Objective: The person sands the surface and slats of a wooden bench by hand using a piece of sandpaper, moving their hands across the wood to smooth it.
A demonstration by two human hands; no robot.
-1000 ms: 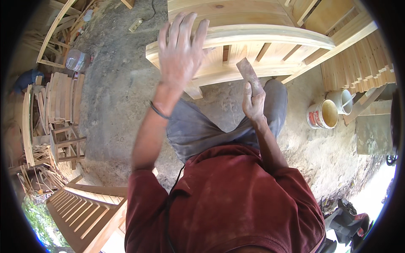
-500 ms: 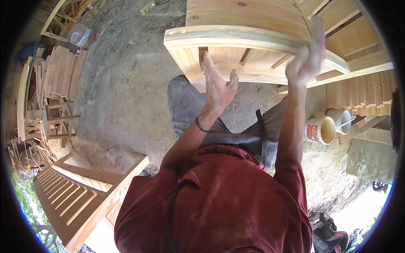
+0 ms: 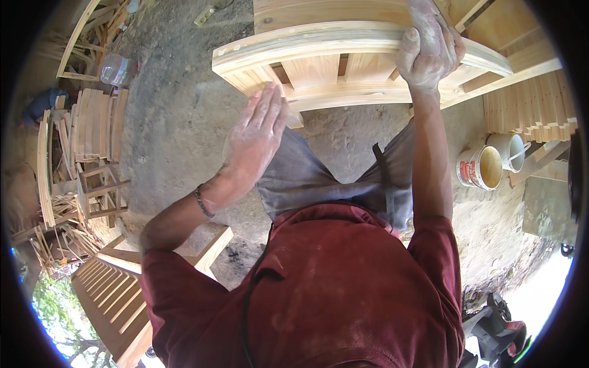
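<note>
A pale wooden slatted piece with a curved top rail (image 3: 319, 38) stands in front of me at the far side. My left hand (image 3: 254, 132) lies with its fingers stretched out, their tips at the left upright (image 3: 245, 80) below the rail. Over the right part of the rail is my right hand (image 3: 429, 58), its thumb bent and several fingers curled, one finger reaching forward. What lies under its palm, if anything, is hidden. Both hands look dusty.
A slatted wooden piece (image 3: 116, 294) stands at the lower left, near stacked boards (image 3: 98, 126) and a clear plastic jug (image 3: 118, 70). Two buckets (image 3: 478, 168) are at the right below stacked wooden pieces (image 3: 531, 110). A dark machine (image 3: 494, 331) sits at the lower right.
My left hand has moved left and turned its back upward, from the inside of the frame to its left upright. My right hand, blurred before, is now lower left on the rail.
</note>
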